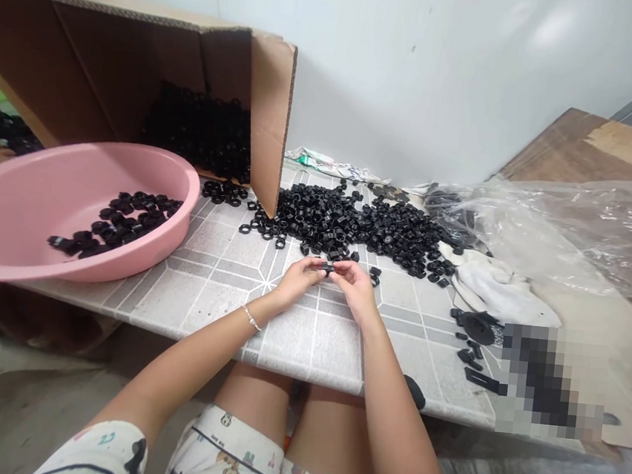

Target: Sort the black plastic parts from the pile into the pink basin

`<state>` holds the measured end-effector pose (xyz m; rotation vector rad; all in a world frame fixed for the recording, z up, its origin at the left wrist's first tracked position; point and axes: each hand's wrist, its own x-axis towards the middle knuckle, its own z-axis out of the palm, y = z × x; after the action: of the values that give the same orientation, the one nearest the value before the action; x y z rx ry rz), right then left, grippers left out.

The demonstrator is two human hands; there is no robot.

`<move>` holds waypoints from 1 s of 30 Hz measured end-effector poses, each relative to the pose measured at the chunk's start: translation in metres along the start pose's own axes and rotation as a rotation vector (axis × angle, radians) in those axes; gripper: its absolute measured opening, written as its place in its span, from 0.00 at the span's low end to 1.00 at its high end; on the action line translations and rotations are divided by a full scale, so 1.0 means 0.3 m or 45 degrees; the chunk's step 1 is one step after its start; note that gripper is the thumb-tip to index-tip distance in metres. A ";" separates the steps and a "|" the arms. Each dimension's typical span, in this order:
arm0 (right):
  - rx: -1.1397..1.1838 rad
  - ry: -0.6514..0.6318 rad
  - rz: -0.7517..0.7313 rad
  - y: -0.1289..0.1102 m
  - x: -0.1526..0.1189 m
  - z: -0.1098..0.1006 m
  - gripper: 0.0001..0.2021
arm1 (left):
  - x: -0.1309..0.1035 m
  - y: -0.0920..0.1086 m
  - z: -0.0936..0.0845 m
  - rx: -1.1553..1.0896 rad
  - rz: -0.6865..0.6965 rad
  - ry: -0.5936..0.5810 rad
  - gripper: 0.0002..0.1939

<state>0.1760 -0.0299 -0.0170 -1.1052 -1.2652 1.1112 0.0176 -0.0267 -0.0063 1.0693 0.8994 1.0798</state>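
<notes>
Both hands meet over the table in front of the pile, pinching one small black plastic part (328,267) between fingertips and thumbs. My left hand (301,279) has it from the left side; a bracelet circles that wrist. From the right, my right hand (354,285) grips the same part. Fingers cover most of it, so its exact shape is hard to make out. Just beyond the fingertips spreads a heap of black plastic rings and nut-like pieces (329,216). A loose black piece (375,275) lies beside my right hand.
A pink basin (190,202) holding black assembled-looking parts stands at the left. Behind it, a cardboard box (269,113) on its side contains more black pieces. To the right lie a white glove or cloth (504,289), clear plastic sheeting (574,225) and several black items (478,327).
</notes>
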 end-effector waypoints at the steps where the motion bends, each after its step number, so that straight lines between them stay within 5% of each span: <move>1: 0.007 -0.005 0.007 0.000 -0.001 0.000 0.15 | 0.001 -0.002 0.000 0.013 0.006 -0.007 0.17; 18: 0.024 -0.015 0.024 0.007 -0.025 0.006 0.18 | 0.022 -0.021 -0.030 -0.112 -0.133 -0.138 0.19; 30: -0.115 -0.020 -0.024 0.006 -0.025 0.010 0.18 | 0.015 -0.013 -0.021 -0.081 -0.049 -0.229 0.19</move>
<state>0.1731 -0.0371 -0.0197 -1.1509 -1.3469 1.0595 0.0136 -0.0214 -0.0119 1.0736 0.7347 0.9580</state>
